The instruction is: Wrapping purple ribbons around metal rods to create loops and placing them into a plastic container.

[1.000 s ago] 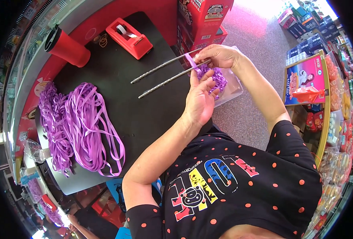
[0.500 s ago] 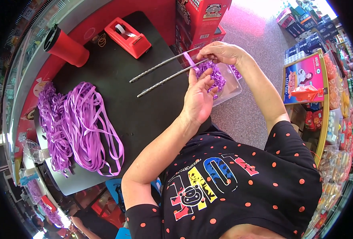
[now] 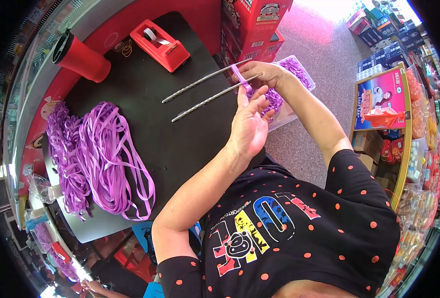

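Note:
Two parallel twisted metal rods [image 3: 198, 107] stick out over the dark table, with a purple ribbon [image 3: 237, 74] looped across both. My left hand [image 3: 250, 126] is palm up below the nearer rod. Its thumb presses the ribbon there, while the other fingers are loosely curled. Beyond it, my right hand [image 3: 263, 74] reaches in from the right with fingers bent round the ribbon between the rods. The fingertips of the right hand are partly hidden by the ribbon and rod. Under both hands, a clear plastic box [image 3: 290, 118] contains purple ribbon pieces [image 3: 275, 102].
Bundles of purple ribbon [image 3: 108, 159] lie on the table [image 3: 160, 139] at left. A red tape dispenser [image 3: 160, 45] and a red tumbler [image 3: 83, 58] stand at the back. Red cartons [image 3: 252, 30] rise beyond the rods. Stocked shelves [image 3: 418, 149] line the right side.
My right hand has moved left and slightly down, from the rods' far ends to the ribbon between them. More of the box behind it now shows. The left hand has barely moved.

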